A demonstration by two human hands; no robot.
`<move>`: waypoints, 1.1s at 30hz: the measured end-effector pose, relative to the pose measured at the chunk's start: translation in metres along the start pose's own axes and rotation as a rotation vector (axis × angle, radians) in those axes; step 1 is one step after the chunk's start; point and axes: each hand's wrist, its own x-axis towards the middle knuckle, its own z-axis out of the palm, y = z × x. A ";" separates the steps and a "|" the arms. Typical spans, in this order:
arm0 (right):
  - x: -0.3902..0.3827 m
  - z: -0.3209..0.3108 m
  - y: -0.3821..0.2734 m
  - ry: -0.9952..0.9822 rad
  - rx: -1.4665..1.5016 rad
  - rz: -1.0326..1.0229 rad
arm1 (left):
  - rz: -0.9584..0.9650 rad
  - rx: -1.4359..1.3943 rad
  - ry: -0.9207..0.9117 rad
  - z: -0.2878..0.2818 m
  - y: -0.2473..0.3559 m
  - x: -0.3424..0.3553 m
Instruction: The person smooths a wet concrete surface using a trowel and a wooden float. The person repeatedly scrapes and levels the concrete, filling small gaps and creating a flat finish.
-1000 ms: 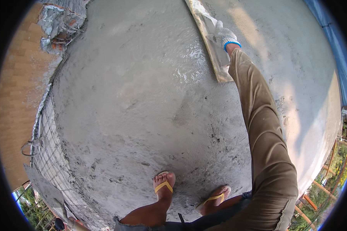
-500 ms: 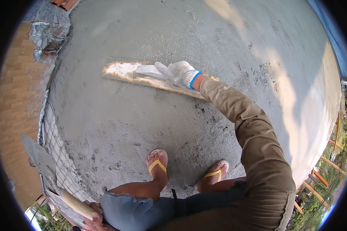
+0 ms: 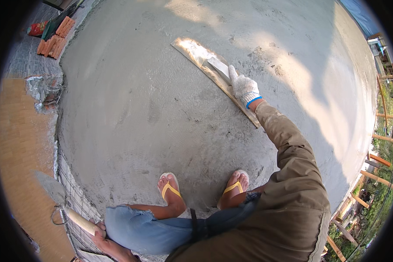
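Observation:
Wet grey concrete (image 3: 118,131) spreads in front of me and under my sandalled feet. My right hand (image 3: 244,87), in a white knit glove with a blue cuff, grips the pale handle of a long wooden float (image 3: 192,51). The float lies on the concrete ahead and slightly right, slanting from far left to near right. Down at the lower left, my bare left hand (image 3: 102,238) is closed round the wooden handle of a pointing trowel (image 3: 52,187). Its grey blade points up and left, away from the concrete.
Steel mesh (image 3: 72,181) edges the slab on the left, beside a tan tiled floor (image 3: 26,135) and a broken masonry corner (image 3: 43,92). Stacked orange bricks (image 3: 54,43) stand at the far left. Wooden poles (image 3: 377,178) and greenery line the right side.
The float has moved away from me and to the right, turning to a steeper slant. My left hand and its trowel have shifted slightly down and left in view.

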 end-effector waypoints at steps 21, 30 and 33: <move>-0.323 0.079 0.354 0.292 0.093 1.419 | -0.015 0.490 -0.096 0.000 -0.028 0.080; -0.191 0.047 0.408 0.395 0.096 1.015 | 0.039 0.541 -0.113 0.024 -0.024 0.089; -0.084 0.000 0.319 0.304 0.265 0.793 | -0.045 0.331 -0.072 0.056 0.007 0.057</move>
